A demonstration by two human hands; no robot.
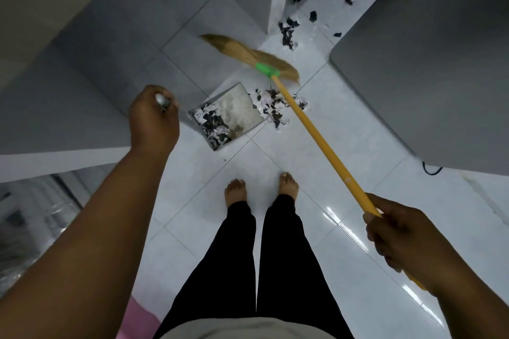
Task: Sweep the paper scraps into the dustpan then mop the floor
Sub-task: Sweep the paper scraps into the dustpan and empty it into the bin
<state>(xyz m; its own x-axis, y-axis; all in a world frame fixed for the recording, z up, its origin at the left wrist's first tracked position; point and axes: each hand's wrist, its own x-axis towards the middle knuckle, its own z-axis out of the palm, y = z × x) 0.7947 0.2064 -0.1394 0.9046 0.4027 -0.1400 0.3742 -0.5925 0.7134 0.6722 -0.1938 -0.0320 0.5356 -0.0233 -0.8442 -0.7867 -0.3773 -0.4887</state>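
1. Left hand (154, 121) is gripping the dustpan handle (162, 102), fingers curled round it; the dustpan (239, 107) is sitting on the floor (275, 162).
2. Right hand (399, 237) is clutching the broom (316, 137), whose head is blurred and probably lifted mid-swing.
3. Scraps (212, 125) are lying in the pan, a pile (275, 107) is waiting at its lip, and far scraps (287, 33) are lying beyond.
4. Sweeping is looking roughly half done; mopping is not yet begun.

no readable text, no labels, no brands, no numbers, no signs
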